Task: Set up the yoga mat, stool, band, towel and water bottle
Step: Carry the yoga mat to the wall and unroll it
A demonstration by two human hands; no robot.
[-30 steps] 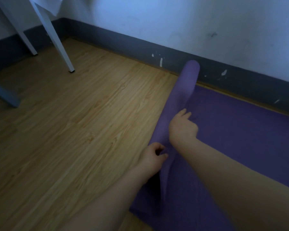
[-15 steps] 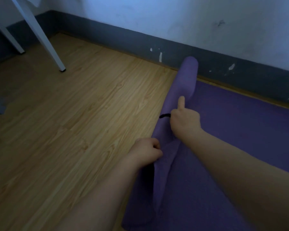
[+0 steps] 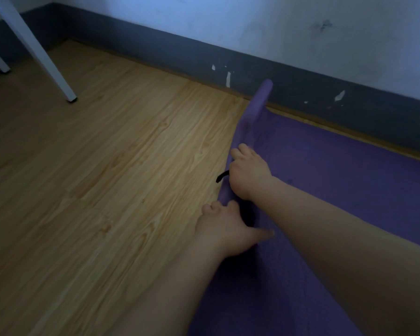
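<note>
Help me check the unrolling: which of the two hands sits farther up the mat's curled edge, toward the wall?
The right hand, gripping the curled edge of the purple mat beside a black strap; the left hand grips nearer the person.

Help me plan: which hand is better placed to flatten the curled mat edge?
Probably the right hand: it grips the raised edge of the mat midway along, while the left hand holds the near end.
</note>
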